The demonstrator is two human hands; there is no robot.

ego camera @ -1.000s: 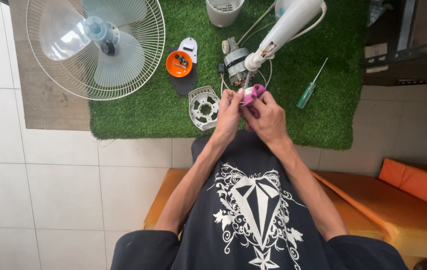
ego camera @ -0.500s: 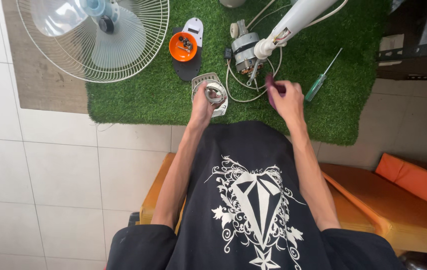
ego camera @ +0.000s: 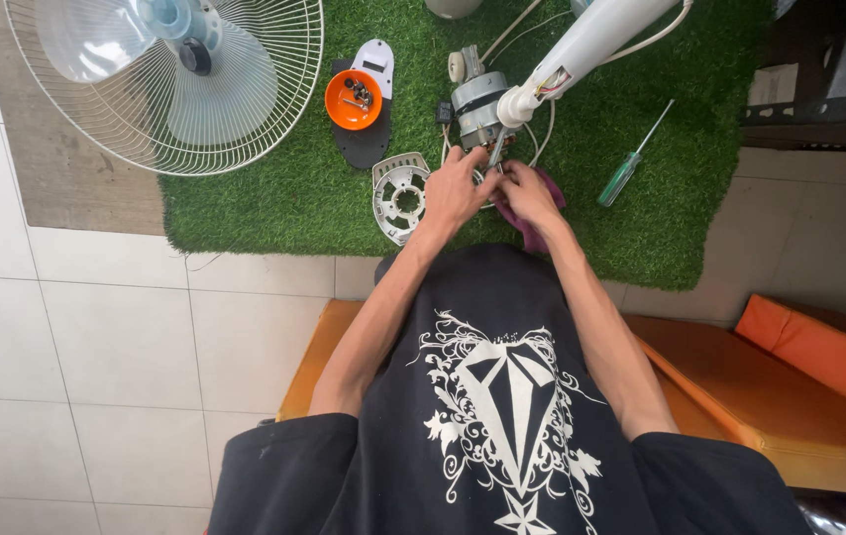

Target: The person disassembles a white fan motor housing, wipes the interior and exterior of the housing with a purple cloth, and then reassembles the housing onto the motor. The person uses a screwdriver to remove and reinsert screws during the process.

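Note:
A grey fan motor [ego camera: 477,104] lies on the green turf mat [ego camera: 274,198], joined to a white fan pole [ego camera: 591,45] with loose white wires [ego camera: 545,139] around it. Both my hands meet just below the motor. My left hand [ego camera: 453,188] pinches at the wires and a thin metal piece there. My right hand [ego camera: 525,193] touches the same spot with its fingertips and has a purple cloth [ego camera: 542,233] bunched under its palm. A white round vented cover [ego camera: 395,193] lies just left of my left hand.
An orange bowl [ego camera: 354,99] with screws sits on a black and white plate [ego camera: 371,69]. A green-handled screwdriver [ego camera: 623,176] lies to the right on the mat. A white fan grille [ego camera: 175,79] with blades fills the upper left. An orange bench [ego camera: 819,357] is beside me.
My left hand left the white vented cover and moved right. My right hand moved left with the purple cloth. Both now meet under the motor.

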